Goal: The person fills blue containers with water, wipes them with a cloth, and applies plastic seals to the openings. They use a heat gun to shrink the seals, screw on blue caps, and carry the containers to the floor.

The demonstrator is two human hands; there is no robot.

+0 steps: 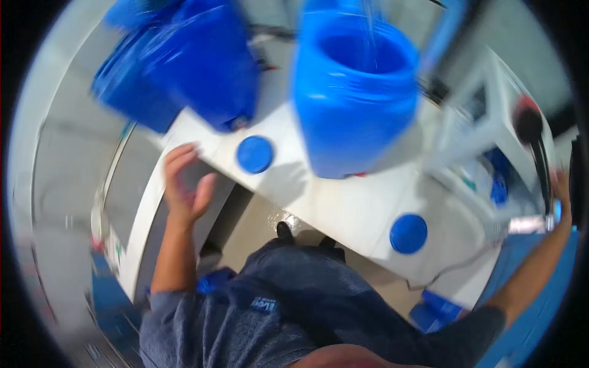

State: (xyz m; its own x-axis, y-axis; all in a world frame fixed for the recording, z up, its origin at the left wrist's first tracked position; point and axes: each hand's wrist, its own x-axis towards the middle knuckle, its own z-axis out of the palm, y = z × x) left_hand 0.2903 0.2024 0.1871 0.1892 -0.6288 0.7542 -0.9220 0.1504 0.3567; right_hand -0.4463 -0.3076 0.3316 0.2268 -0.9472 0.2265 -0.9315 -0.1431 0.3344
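My left hand [187, 191] is raised at the left, beside the edge of the white table [343, 205]. Its thumb and fingers are spread, with nothing between them. At the far right, my right hand [561, 187] is next to a grey-white rack [491, 132] and a long black handle with a round dark head [529, 126]. Its fingers are mostly hidden and blurred, so its grip is unclear. A large blue container [356, 122] stands uncapped on the table, with a clear stream or tube in its mouth. One round blue lid [254, 154] lies left of it, another [408, 233] to the right.
More blue containers [208, 67] stand at the back left. Several small items sit inside the rack. A thin cable [454, 268] runs along the table's right front, above blue objects [435, 311]. Below the front edge is the floor [239, 236].
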